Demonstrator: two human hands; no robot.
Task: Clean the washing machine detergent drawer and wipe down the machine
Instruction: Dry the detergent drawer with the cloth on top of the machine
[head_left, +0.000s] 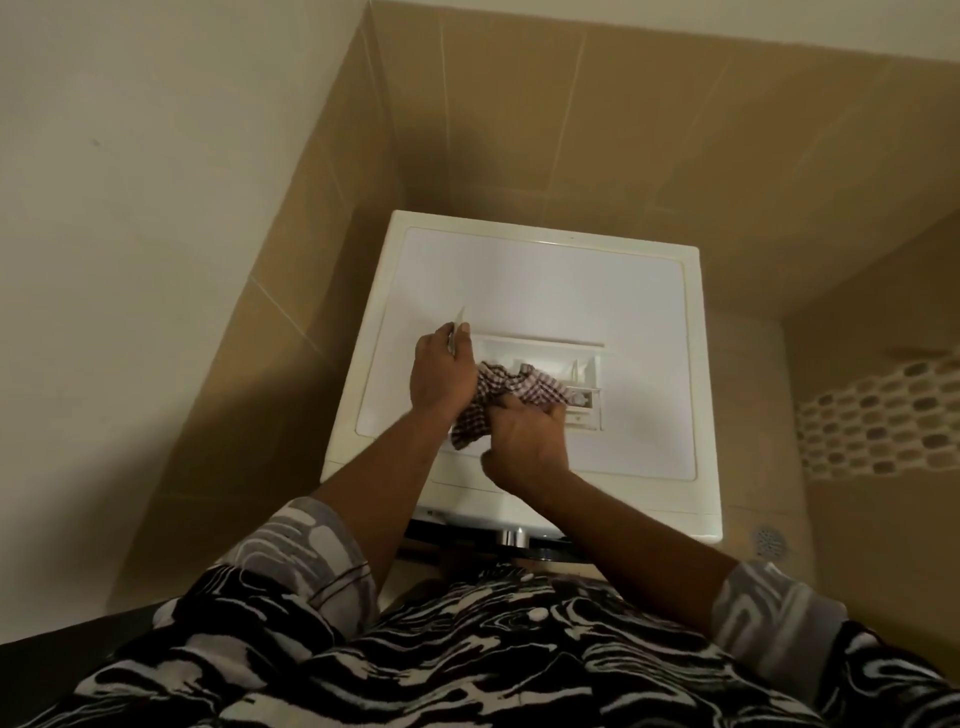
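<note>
1. That checked cloth (519, 387) hides a good chunk of the detergent drawer (545, 353).
2. Drawer lies left-to-right on top of the washing machine (571, 291).
3. The left hand (440, 371) fingers grip its left end; the right hand (524, 431) fingers clutch the cloth.

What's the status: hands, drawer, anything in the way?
Left hand grips drawer end. Right hand grips checked cloth, pressed into drawer on machine top. Nothing in the way.

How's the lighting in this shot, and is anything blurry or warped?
Head view: dim, warm light; a broad shadow darkens the tiled wall behind the washing machine, whose white top is brightest, without harsh glare. Head view: the wide lens splays the room's edges outward; the cloth and drawer look slightly soft.
</note>
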